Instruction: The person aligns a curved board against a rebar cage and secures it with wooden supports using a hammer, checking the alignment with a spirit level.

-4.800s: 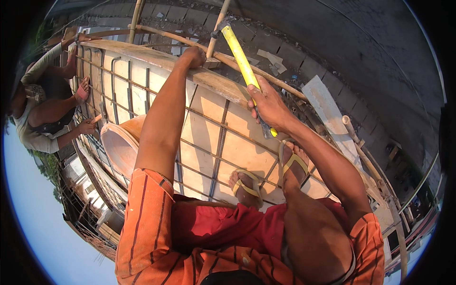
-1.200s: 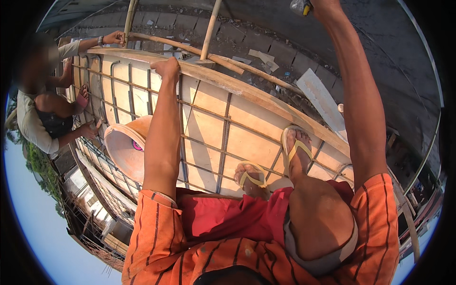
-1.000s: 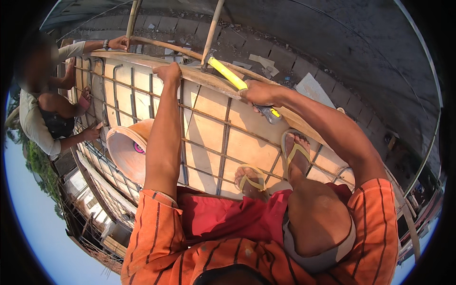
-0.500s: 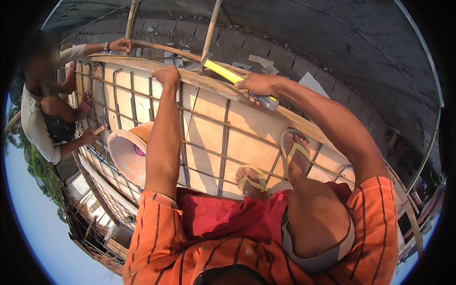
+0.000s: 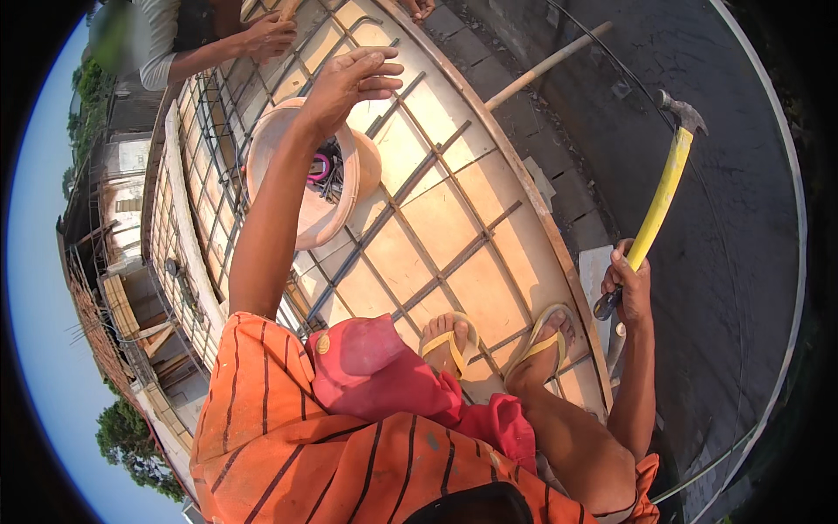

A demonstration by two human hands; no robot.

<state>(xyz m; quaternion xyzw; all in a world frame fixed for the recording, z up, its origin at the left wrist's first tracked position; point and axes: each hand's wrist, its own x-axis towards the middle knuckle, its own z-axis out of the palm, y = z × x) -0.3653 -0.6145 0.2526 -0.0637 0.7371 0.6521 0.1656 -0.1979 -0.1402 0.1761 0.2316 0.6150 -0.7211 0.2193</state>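
My left hand (image 5: 349, 86) is open in the air over the rebar grid (image 5: 449, 262), fingers stretched and holding nothing. Below my left forearm stands a pale orange plastic bucket (image 5: 365, 166), partly hidden by that arm. Inside it lie small dark metal pieces (image 5: 330, 188) and a round pink-and-black item (image 5: 319, 168) whose kind I cannot make out. My right hand (image 5: 630, 284) grips the lower handle of a claw hammer (image 5: 661, 192) with a yellow shaft, beyond the wooden edge board (image 5: 543, 218). The hammer's metal head points up and away from me.
My sandalled feet (image 5: 447, 341) rest on the panels within the rebar. A co-worker's hand (image 5: 269, 37) holds a wooden piece at top left; another hand (image 5: 419, 9) is at the board's far end. A pole (image 5: 550, 65) juts out over a drop on the right.
My view has turned. My left hand has let go of the edge board and lifted, opening. My right hand has carried the hammer outward past the board, turning its head away from me.
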